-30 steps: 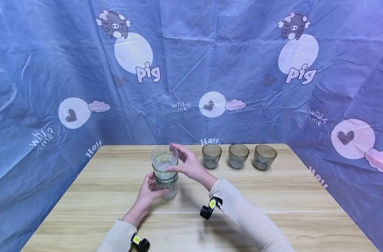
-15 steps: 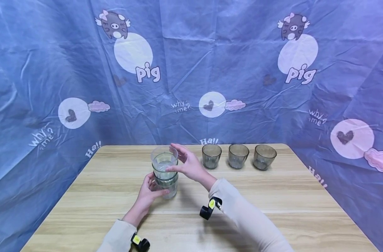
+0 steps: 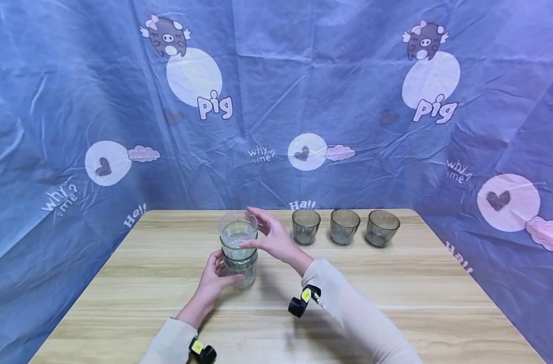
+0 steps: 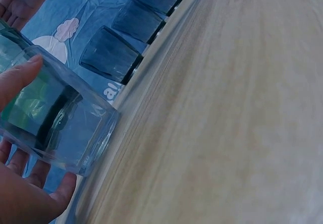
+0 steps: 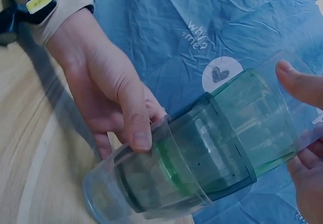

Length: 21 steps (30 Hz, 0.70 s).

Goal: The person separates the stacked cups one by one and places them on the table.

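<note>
Left hand is gripping clear bottom tumbler, likely bracing; right hand is gripping clear top tumbler, likely steadying.

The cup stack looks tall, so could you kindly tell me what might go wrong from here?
The cup stack could tip if the left grip, low on it, and the right grip, near its top, move unevenly. Being nested, it might also jam if pulled apart. A swing of the right grip could knock the leftmost smoky cup, close beside it in the head view.
</note>
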Available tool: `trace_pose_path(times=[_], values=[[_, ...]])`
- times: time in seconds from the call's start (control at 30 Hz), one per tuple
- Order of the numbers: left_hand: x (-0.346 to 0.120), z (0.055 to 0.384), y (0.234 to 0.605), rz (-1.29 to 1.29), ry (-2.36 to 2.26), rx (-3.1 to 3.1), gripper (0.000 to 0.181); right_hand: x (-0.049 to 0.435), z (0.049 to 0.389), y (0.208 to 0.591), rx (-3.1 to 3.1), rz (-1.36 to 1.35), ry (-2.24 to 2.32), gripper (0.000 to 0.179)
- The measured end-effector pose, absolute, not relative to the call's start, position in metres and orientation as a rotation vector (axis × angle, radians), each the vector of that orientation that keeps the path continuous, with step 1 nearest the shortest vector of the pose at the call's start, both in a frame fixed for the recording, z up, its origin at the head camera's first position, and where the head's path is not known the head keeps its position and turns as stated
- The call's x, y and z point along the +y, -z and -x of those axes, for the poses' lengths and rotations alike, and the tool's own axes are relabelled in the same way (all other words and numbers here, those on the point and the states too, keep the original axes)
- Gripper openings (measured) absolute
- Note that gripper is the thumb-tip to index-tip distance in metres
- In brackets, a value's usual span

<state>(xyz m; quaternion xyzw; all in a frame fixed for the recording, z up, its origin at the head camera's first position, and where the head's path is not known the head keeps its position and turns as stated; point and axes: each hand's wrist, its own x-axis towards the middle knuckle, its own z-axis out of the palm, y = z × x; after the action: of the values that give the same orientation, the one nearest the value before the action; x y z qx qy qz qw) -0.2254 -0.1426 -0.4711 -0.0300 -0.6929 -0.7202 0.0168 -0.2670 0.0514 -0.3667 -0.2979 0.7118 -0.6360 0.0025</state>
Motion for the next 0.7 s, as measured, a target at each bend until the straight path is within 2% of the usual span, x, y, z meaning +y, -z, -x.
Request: trace_pose_path(times=[0.23,0.7], values=[[-0.1432,0.2263,0.4725,0.091,2.24,-2.152,0.087,0.0477,0.2648,0.362,2.285,0.845,1.921,0.096],[-0.1427,0.2267,0.4701,0.081,2.242,-2.156,0.086,0.0435,0.2666,0.3595,2.307,0.772,1.967,0.087]])
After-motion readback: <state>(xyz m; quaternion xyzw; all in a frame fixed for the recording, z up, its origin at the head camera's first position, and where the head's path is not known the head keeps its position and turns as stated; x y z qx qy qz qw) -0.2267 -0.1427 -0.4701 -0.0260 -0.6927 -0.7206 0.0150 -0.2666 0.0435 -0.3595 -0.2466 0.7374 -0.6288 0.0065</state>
